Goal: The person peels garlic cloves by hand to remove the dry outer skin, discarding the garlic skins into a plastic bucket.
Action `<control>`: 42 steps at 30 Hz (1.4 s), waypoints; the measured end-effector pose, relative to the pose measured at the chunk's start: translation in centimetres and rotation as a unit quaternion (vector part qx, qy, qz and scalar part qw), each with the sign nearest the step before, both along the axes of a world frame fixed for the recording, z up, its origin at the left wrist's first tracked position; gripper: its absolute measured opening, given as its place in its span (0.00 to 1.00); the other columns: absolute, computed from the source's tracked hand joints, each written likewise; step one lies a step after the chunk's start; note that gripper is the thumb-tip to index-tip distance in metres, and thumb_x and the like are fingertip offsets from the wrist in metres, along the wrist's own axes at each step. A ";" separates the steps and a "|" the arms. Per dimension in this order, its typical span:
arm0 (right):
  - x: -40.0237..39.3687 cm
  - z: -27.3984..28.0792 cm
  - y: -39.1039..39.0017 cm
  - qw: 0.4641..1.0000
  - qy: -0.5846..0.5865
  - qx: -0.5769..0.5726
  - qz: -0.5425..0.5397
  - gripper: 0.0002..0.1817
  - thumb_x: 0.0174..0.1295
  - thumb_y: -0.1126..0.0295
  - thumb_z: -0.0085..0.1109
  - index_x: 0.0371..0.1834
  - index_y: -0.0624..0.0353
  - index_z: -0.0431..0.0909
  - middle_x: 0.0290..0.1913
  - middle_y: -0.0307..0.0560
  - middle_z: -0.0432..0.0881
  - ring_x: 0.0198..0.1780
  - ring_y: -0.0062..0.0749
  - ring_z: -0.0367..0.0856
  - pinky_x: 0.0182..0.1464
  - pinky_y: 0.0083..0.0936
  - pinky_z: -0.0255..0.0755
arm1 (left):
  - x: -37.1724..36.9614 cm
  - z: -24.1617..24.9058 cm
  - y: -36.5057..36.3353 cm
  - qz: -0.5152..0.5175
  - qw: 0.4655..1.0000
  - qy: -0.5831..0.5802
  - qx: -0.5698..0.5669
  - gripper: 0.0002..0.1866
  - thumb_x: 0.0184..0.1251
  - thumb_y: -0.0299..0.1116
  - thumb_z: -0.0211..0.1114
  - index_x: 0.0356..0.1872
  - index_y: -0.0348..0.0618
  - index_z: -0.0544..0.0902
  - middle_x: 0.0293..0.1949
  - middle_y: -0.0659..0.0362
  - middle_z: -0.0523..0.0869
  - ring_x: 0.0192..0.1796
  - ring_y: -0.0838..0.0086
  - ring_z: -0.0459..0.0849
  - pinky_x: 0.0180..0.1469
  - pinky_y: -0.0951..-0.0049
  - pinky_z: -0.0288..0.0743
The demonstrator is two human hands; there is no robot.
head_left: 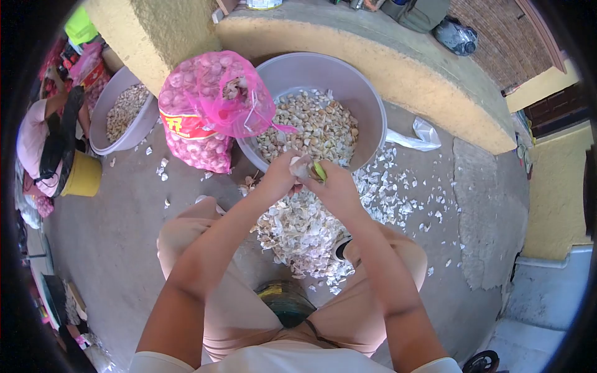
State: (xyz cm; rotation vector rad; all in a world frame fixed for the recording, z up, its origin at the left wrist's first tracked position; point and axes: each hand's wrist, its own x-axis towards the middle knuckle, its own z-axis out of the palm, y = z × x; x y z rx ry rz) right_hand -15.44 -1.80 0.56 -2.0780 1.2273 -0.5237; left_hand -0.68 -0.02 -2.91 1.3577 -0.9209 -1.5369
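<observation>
My two hands meet over the near rim of a large grey basin (377,93). Whitish garlic (301,166) is gripped in my left hand (280,176), its fingers curled round it. My right hand (337,188) is closed on a small tool with a yellow-green handle (319,171); its working end is hidden between the hands. Inside the basin lie many loose garlic cloves (311,124). Leaning on the basin's left side is a pink mesh sack (202,93) full of garlic bulbs. Below my hands, a heap of papery garlic skins (305,233) covers the floor between my feet.
At the left, another person (43,133) sits by a second basin (102,148) of cloves and a yellow bucket (83,175). A low yellow wall (429,105) curves behind my basin. A white plastic bag (423,137) lies right of it, among scattered skins.
</observation>
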 end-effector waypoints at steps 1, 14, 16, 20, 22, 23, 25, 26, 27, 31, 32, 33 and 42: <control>0.1 0.1 -0.1 1.000 -0.003 0.010 0.003 0.18 0.50 0.57 0.59 0.28 0.63 0.73 0.25 0.56 0.76 0.31 0.52 0.74 0.33 0.39 0.66 | 0.0 -0.1 -0.1 -0.007 1.000 -0.014 0.012 0.11 0.61 0.32 0.47 0.42 0.41 0.71 0.19 0.59 0.75 0.15 0.78 0.72 0.11 0.79 0.61; -0.8 0.1 -1.0 0.877 -0.303 0.372 -0.029 0.12 0.56 0.65 0.55 0.19 0.58 0.72 0.12 0.33 0.67 0.12 0.14 0.60 0.15 0.15 0.51 | -1.4 1.3 0.2 -0.013 0.984 0.178 0.027 0.12 0.62 0.35 0.46 0.24 0.40 0.72 0.16 0.56 0.74 0.09 0.79 0.65 0.07 0.81 0.52; -0.8 0.2 -0.9 0.877 -0.313 0.363 -0.040 0.12 0.56 0.65 0.55 0.18 0.57 0.71 0.11 0.34 0.65 0.11 0.14 0.59 0.14 0.16 0.51 | -1.9 1.2 0.3 0.008 0.984 0.175 0.024 0.12 0.63 0.38 0.46 0.27 0.40 0.72 0.16 0.55 0.74 0.08 0.79 0.63 0.06 0.81 0.51; -1.7 -0.6 -0.7 0.616 -0.598 0.508 -0.072 0.14 0.56 0.64 0.55 0.17 0.57 0.69 0.09 0.36 0.65 0.10 0.16 0.59 0.13 0.17 0.52 | -1.3 0.8 0.3 0.046 0.919 0.385 0.068 0.18 0.63 0.44 0.44 0.27 0.41 0.73 0.16 0.55 0.75 0.08 0.80 0.65 0.08 0.82 0.53; -1.9 1.5 -1.0 0.682 -0.560 0.465 -0.066 0.15 0.56 0.63 0.54 0.15 0.56 0.68 0.09 0.37 0.65 0.10 0.17 0.60 0.13 0.17 0.53 | -0.4 2.0 -0.9 0.005 0.939 0.341 0.055 0.19 0.62 0.47 0.44 0.29 0.41 0.74 0.17 0.54 0.76 0.08 0.79 0.65 0.08 0.82 0.54; -2.0 2.3 -1.1 0.713 -0.540 0.443 -0.064 0.15 0.56 0.63 0.54 0.15 0.56 0.68 0.09 0.38 0.65 0.10 0.18 0.61 0.13 0.17 0.53 | -0.1 2.6 -1.2 -0.016 0.947 0.318 0.050 0.20 0.62 0.48 0.44 0.30 0.41 0.74 0.18 0.54 0.77 0.08 0.79 0.65 0.08 0.82 0.54; -2.3 2.3 -1.7 0.824 -0.402 0.391 -0.082 0.16 0.56 0.62 0.54 0.15 0.57 0.68 0.10 0.38 0.67 0.10 0.18 0.62 0.13 0.17 0.54 | -0.1 3.0 -1.2 -0.020 0.962 0.268 0.051 0.20 0.62 0.49 0.44 0.32 0.42 0.75 0.19 0.55 0.77 0.09 0.79 0.66 0.09 0.81 0.56; -2.4 2.4 -2.0 0.869 -0.326 0.361 -0.089 0.16 0.56 0.62 0.54 0.14 0.57 0.69 0.10 0.38 0.67 0.10 0.19 0.62 0.13 0.16 0.54 | 0.0 3.3 -1.2 -0.010 0.968 0.244 0.054 0.20 0.62 0.49 0.44 0.32 0.42 0.75 0.19 0.55 0.77 0.09 0.79 0.66 0.09 0.80 0.56; -2.6 2.4 -2.0 0.887 -0.281 0.360 -0.074 0.16 0.56 0.62 0.54 0.15 0.58 0.69 0.11 0.38 0.68 0.10 0.19 0.63 0.14 0.17 0.55 | 0.0 3.5 -1.3 0.002 0.974 0.221 0.055 0.20 0.63 0.49 0.44 0.32 0.42 0.75 0.19 0.56 0.77 0.10 0.79 0.66 0.10 0.80 0.56; -3.1 2.6 -1.7 0.943 -0.084 0.321 0.023 0.17 0.56 0.58 0.54 0.19 0.60 0.72 0.13 0.38 0.70 0.15 0.19 0.66 0.17 0.17 0.58 | 0.6 3.1 -1.9 0.063 0.969 0.235 0.033 0.20 0.64 0.50 0.42 0.33 0.44 0.74 0.19 0.58 0.77 0.11 0.81 0.66 0.12 0.81 0.55; -3.4 2.7 -1.5 0.952 -0.030 0.301 0.054 0.17 0.56 0.57 0.55 0.21 0.60 0.73 0.14 0.38 0.70 0.16 0.19 0.67 0.18 0.17 0.59 | 0.9 2.6 -2.0 0.074 0.968 0.237 0.023 0.21 0.64 0.51 0.42 0.33 0.44 0.74 0.20 0.58 0.77 0.11 0.81 0.65 0.12 0.82 0.55; -3.5 2.6 -1.4 0.954 0.001 0.291 0.066 0.17 0.56 0.56 0.55 0.22 0.61 0.74 0.15 0.39 0.71 0.18 0.20 0.68 0.20 0.19 0.61 | 1.1 2.2 -2.1 0.084 0.967 0.238 0.013 0.21 0.64 0.52 0.41 0.34 0.45 0.73 0.20 0.58 0.77 0.11 0.82 0.65 0.12 0.83 0.54; -3.9 1.5 -1.4 0.992 0.045 0.114 -0.026 0.26 0.54 0.54 0.53 0.44 0.68 0.69 0.31 0.55 0.78 0.35 0.46 0.76 0.42 0.34 0.67 | 1.5 1.8 -1.7 -0.005 0.948 0.315 0.036 0.15 0.60 0.43 0.42 0.36 0.45 0.71 0.23 0.55 0.78 0.15 0.79 0.70 0.12 0.80 0.56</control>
